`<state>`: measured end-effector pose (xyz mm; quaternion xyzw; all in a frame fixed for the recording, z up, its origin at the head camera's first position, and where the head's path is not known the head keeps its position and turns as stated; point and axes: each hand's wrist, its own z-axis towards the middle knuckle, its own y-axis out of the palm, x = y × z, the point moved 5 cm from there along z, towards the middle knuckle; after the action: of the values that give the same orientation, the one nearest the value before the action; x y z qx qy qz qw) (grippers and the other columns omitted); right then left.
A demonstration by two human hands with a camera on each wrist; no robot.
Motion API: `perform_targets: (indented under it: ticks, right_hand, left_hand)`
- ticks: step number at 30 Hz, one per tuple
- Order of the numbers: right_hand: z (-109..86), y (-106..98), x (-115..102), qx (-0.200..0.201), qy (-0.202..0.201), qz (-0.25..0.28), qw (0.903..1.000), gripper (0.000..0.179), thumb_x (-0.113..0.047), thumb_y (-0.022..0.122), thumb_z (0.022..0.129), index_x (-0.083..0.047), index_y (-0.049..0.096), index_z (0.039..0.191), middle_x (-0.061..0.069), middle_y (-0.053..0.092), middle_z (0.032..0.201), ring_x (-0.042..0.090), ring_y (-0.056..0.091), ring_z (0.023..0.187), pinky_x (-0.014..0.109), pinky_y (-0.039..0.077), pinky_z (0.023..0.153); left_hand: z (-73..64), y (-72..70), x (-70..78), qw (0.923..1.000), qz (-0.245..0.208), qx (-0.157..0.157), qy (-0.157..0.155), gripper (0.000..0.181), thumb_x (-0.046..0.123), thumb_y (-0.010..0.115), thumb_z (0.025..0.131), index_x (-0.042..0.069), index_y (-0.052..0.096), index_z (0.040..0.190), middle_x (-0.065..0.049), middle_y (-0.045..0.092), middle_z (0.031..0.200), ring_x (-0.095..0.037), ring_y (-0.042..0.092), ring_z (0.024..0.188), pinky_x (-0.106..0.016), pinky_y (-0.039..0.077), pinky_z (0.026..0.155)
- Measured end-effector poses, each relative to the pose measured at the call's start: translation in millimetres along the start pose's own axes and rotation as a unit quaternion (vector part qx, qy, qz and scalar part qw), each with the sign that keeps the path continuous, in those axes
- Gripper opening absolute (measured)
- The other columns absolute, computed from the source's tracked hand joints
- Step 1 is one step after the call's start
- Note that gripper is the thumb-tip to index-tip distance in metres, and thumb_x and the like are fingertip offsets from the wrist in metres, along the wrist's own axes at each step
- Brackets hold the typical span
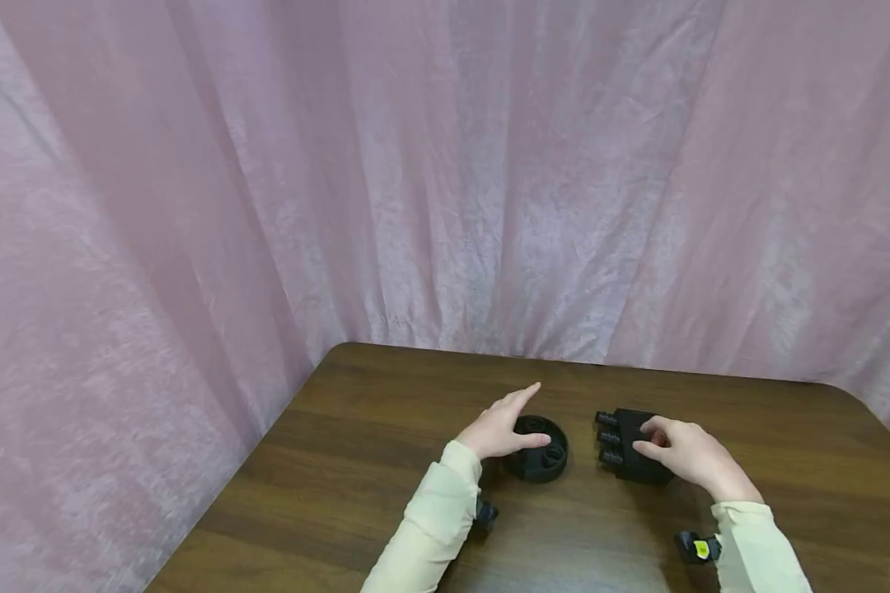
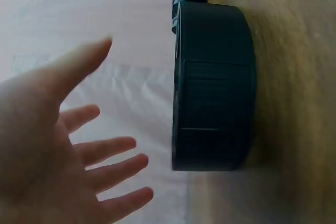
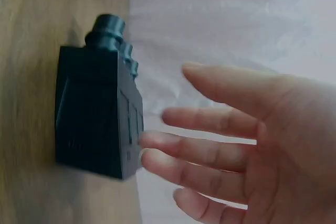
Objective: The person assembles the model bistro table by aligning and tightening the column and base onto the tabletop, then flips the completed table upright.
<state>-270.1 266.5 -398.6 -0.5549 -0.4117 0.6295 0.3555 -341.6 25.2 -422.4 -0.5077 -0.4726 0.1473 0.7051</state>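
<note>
A round, shallow black plastic part [image 1: 541, 472] with circular openings in its top lies on the table. My left hand [image 1: 495, 430] hovers over its left side, thumb and fingers spread; the left wrist view shows a gap between this hand [image 2: 58, 140] and the part's curved side wall [image 2: 215, 93]. To its right sits a black box-shaped part [image 1: 633, 465] with three ribbed nozzles [image 1: 608, 438] pointing left. Above the box's right side is my right hand [image 1: 693, 455], fingers loosely bent and holding nothing. In the right wrist view its fingertips [image 3: 152, 153] overlap the box's edge [image 3: 89, 114]; contact cannot be told.
Both parts lie on a brown wood-grain table [image 1: 326, 469] with rounded far corners. A pink curtain [image 1: 445, 181] hangs behind the table and along its left side. Each wrist carries a small black camera, the right one [image 1: 697, 548] with a yellow label.
</note>
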Motion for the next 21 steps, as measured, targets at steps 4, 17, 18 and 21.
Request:
perform_targets:
  ticks: [4, 17, 18, 21]
  right_hand:
    - [-1.9, 0, 12, -0.016, 0.011, 0.002, 0.9998, 0.028, -0.032, 0.061, 0.082, -0.007, 0.062, 0.094, 0.0, 0.056, 0.076, 0.012, 0.048, 0.067, 0.028, 0.037, 0.057]
    - [-8.8, 12, 48, -0.039, 0.092, 0.037, 0.9943, 0.04, -0.045, 0.067, 0.073, -0.008, 0.052, 0.074, -0.001, 0.046, 0.065, 0.015, 0.041, 0.061, 0.027, 0.03, 0.054]
    - [-8.7, 13, 49, -0.044, 0.093, 0.043, 0.9937, 0.04, -0.045, 0.068, 0.074, -0.008, 0.052, 0.075, 0.0, 0.045, 0.065, 0.015, 0.041, 0.062, 0.027, 0.031, 0.054]
    - [-7.2, 12, 50, -0.059, 0.078, 0.065, 0.993, 0.04, -0.041, 0.069, 0.074, -0.005, 0.052, 0.08, 0.001, 0.047, 0.068, 0.015, 0.043, 0.062, 0.027, 0.033, 0.055]
  left_hand:
    - [-2.7, 9.6, -12.4, 0.9991, -0.023, -0.035, 0.0, 0.094, 0.056, 0.065, 0.071, 0.04, 0.005, 0.141, 0.004, 0.019, 0.149, -0.019, 0.023, 0.136, -0.043, 0.03, 0.104]
    - [-10.1, 22.2, -31.6, 0.9943, -0.06, -0.088, -0.003, 0.102, 0.049, 0.072, 0.068, 0.03, 0.007, 0.144, 0.002, 0.019, 0.15, -0.019, 0.028, 0.134, -0.039, 0.031, 0.105]
    - [-9.5, 22.7, -32.7, 0.9943, -0.062, -0.086, -0.004, 0.102, 0.049, 0.072, 0.068, 0.029, 0.008, 0.144, 0.002, 0.019, 0.15, -0.019, 0.028, 0.134, -0.039, 0.031, 0.105]
    - [-6.5, 22.5, -34.6, 0.9942, -0.067, -0.084, -0.008, 0.102, 0.049, 0.072, 0.067, 0.026, 0.008, 0.144, 0.002, 0.019, 0.149, -0.019, 0.028, 0.134, -0.039, 0.03, 0.105]
